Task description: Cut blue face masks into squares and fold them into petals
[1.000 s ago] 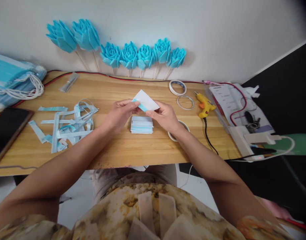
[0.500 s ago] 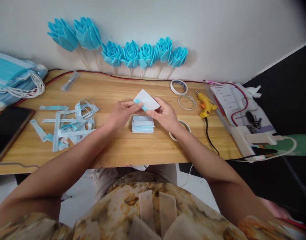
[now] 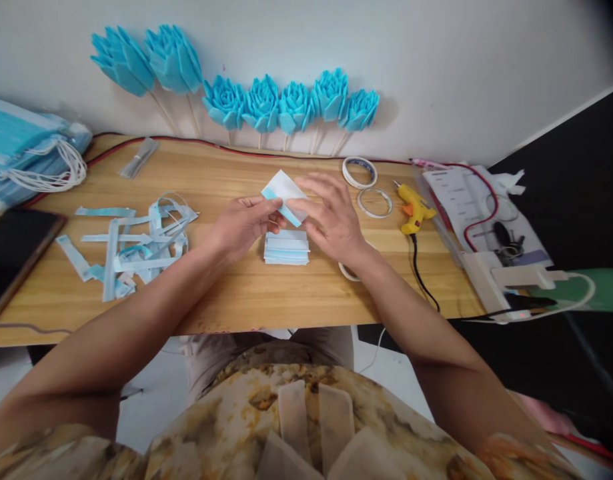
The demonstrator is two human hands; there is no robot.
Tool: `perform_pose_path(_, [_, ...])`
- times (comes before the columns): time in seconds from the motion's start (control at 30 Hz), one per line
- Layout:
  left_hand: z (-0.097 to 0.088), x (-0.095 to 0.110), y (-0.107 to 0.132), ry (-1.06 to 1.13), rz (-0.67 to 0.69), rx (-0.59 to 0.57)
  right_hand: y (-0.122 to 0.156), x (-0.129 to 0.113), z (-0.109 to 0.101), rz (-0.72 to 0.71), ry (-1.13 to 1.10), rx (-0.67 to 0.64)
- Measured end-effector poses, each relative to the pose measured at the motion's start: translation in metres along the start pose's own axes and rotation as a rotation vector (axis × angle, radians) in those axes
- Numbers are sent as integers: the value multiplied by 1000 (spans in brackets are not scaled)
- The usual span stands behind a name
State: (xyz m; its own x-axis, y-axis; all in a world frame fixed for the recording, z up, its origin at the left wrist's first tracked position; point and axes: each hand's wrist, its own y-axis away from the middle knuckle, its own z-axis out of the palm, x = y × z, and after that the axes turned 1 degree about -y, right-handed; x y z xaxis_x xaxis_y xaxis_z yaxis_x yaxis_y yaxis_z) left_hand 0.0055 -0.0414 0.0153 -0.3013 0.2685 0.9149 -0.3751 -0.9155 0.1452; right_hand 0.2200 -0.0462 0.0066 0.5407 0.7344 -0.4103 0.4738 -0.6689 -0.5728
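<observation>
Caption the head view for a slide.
Left hand pinches a white-blue piece, right hand on it, above a stack on the desk.

Worn: mottled cream-tan-brown print top (image 3: pixel 246 407), pale strips down front, short sleeves; below, grey-beige trousers (image 3: pixel 206 357). Forearms, left hand (image 3: pixel 239 225), right hand (image 3: pixel 332 220) bare.

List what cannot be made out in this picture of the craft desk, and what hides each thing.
Head view only.
Tape roll: mostly hidden under the right hand and its wrist.
Folded piece: lower part covered by the left hand and right hand; the right hand's grip is unclear.
Phone: cut off by the left edge.
Printed sheet: text too small to read.
</observation>
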Motion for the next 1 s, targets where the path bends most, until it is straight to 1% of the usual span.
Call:
perform_pose_path(0.07, [3, 0, 1, -8, 5, 3, 0, 0, 4, -14, -1, -11])
perform_pose_path(0.17, [4, -1, 1, -75, 19, 42, 0, 0, 7, -1, 0, -1])
perform_pose_path(0.27, [4, -1, 1, -184, 40, 95, 2, -1, 7, 38, -21, 27])
perform_pose_path(0.37, [3, 0, 1, -280, 74, 141, 3, -5, 8, 84, -89, 61])
perform_pose_path(0.5, [2, -1, 2, -407, 119, 161, 4, -11, 9, 170, -184, 105])
perform_pose_path(0.6, [2, -1, 3, -448, 139, 169, 4, -11, 10, 192, -220, 155])
perform_pose_path(0.67, [3, 0, 3, -427, 134, 173, 4, -10, 9, 196, -210, 168])
perform_pose_path(0.73, [3, 0, 2, -352, 109, 168, 4, -9, 9, 182, -165, 155])
perform_pose_path(0.87, [3, 1, 1, -190, 48, 133, 3, -7, 7, 75, -60, 105])
perform_pose_path(1.0, [3, 1, 1, -120, 26, 101, 3, -6, 6, -31, 29, 66])
